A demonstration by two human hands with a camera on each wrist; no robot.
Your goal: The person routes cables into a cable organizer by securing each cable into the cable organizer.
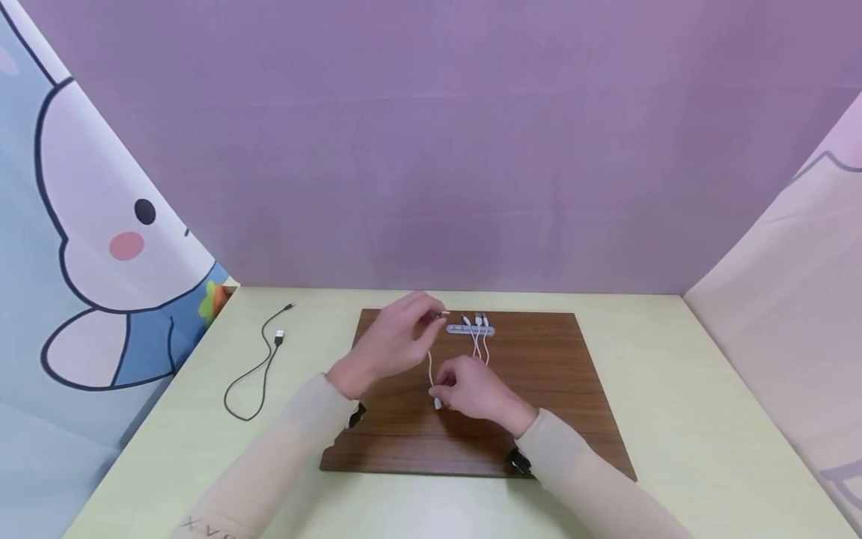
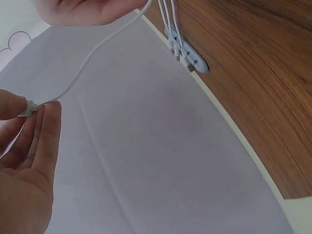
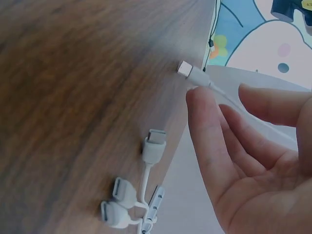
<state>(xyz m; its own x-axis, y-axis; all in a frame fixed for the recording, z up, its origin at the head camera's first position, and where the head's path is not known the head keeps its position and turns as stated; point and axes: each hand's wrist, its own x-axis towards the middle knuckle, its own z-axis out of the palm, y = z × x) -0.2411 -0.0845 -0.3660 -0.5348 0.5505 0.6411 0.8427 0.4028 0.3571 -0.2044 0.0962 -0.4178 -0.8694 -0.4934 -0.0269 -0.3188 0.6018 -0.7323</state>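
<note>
My left hand [image 1: 397, 340] is raised over the far left of a brown wood-grain board [image 1: 539, 374]. Its thumb and fingers pinch one end of a white charging cable [image 2: 92, 51], and the fingers partly hide that end. Lower over the board, my right hand [image 1: 474, 389] is by the cable's other end, a white connector [image 3: 187, 70]. Thumb and index finger stand apart there, with the cable running past between them. A pale blue cable clip strip [image 2: 195, 61] lies at the board's far edge. Several of its slots hold white cables, their connectors [image 3: 154, 146] lying on the board.
A black USB cable [image 1: 263, 367] lies loosely looped on the pale yellow table [image 1: 168, 449], left of the board. A purple curtain [image 1: 431, 187] hangs behind the table, with printed cloth [image 1: 87, 224] at the left side.
</note>
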